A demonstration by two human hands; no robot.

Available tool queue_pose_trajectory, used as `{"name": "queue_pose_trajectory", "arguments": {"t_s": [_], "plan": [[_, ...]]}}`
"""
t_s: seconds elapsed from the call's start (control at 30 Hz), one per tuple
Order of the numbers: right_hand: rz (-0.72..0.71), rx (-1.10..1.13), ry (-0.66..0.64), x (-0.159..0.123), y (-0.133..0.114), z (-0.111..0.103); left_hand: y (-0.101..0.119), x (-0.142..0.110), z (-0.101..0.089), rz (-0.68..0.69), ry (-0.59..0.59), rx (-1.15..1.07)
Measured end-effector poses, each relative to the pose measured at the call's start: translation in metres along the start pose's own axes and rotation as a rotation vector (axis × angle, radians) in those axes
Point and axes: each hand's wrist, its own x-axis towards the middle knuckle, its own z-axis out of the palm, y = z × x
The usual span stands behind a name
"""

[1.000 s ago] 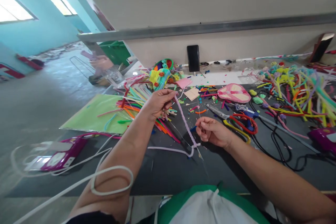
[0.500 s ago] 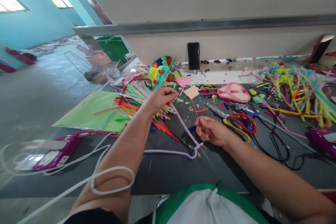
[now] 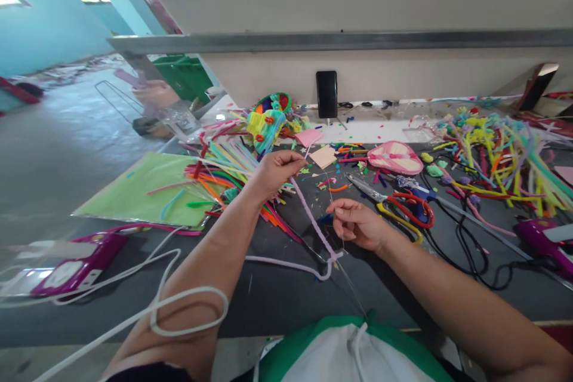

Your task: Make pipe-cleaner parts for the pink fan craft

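Note:
My left hand (image 3: 283, 172) is closed, with thumb and fingertips pinched on the upper end of a lilac pipe cleaner (image 3: 314, 218). The pipe cleaner slants down to a small twisted joint, from which another lilac length bends off to the left. To the right of it, my right hand (image 3: 358, 224) has its fingers curled, with thumb and forefinger pinching a thin thread or wire (image 3: 350, 286). That strand runs up past the fingers and down toward my apron; its exact material cannot be made out.
Scissors (image 3: 405, 208) with red and yellow handles lie right of my right hand. A bundle of coloured pipe cleaners (image 3: 224, 162) and a green sheet (image 3: 134, 191) are on the left. A phone (image 3: 326, 94) stands at the back. A white cable (image 3: 188, 293) loops over my left forearm.
The whole view has shifted slightly. Both hands keep their grips; the right hand is a little closer to the pipe cleaner, and the slanting strand moves slightly with it.

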Motion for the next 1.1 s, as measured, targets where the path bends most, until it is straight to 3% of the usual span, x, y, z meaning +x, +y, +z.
{"name": "queue_pose_trajectory", "arguments": {"t_s": [0.37,0.67,0.83,0.93,1.0,1.1], "plan": [[0.041,0.016,0.072,0.004,0.008,0.000,0.010,0.000,0.003,0.026,-0.045,0.011],[-0.066,0.128,0.072,0.000,0.001,0.010,0.021,0.015,-0.010,0.020,-0.103,-0.022],[0.079,0.089,-0.051,-0.002,0.002,0.014,0.034,0.026,0.005,0.102,-0.122,-0.010],[0.108,0.038,-0.054,-0.003,0.004,0.011,0.040,0.030,0.016,0.158,-0.167,0.049],[0.077,0.034,-0.032,-0.003,0.003,0.008,0.043,0.031,0.018,0.213,-0.127,0.061],[-0.022,0.053,0.048,-0.002,-0.004,0.002,0.041,0.027,0.012,0.327,0.114,-0.017]]}}
